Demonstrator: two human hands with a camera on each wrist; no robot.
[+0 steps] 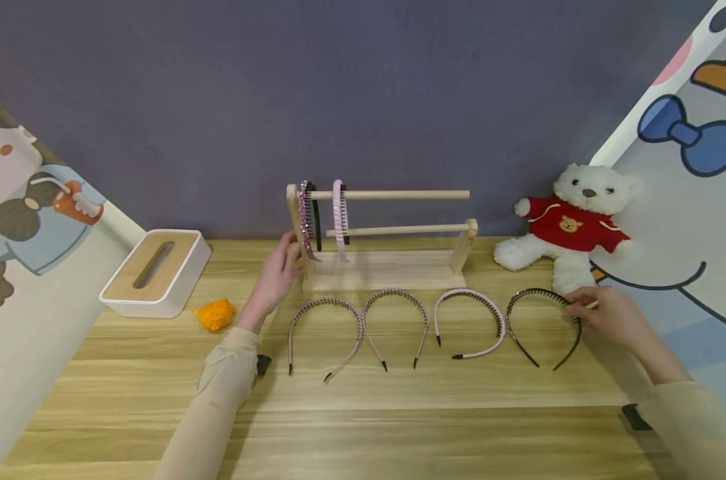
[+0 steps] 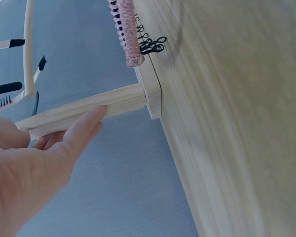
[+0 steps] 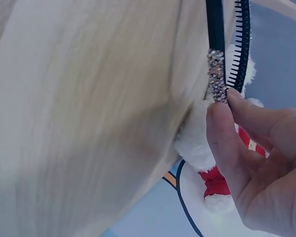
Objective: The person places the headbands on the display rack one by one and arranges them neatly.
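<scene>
My left hand [image 1: 279,267] holds the left upright of a wooden headband rack [image 1: 387,272]. In the left wrist view its fingers lie along the wooden post [image 2: 126,98]. Two headbands hang at the rack's left end: a sparkly pink one [image 1: 305,220] and a pale pink one [image 1: 339,217]. At the right, my right hand [image 1: 615,315] pinches a black toothed headband [image 1: 539,292] by its right side. The right wrist view shows thumb and finger on its beaded part [image 3: 216,74]. Whether this headband touches the table cannot be told.
Three more headbands, two beaded [image 1: 323,301] [image 1: 395,291] and one pale pink [image 1: 459,292], lie in a row before the rack. A white teddy bear [image 1: 579,230] sits at right. A tissue box [image 1: 177,287] and an orange bundle [image 1: 215,315] stand at left.
</scene>
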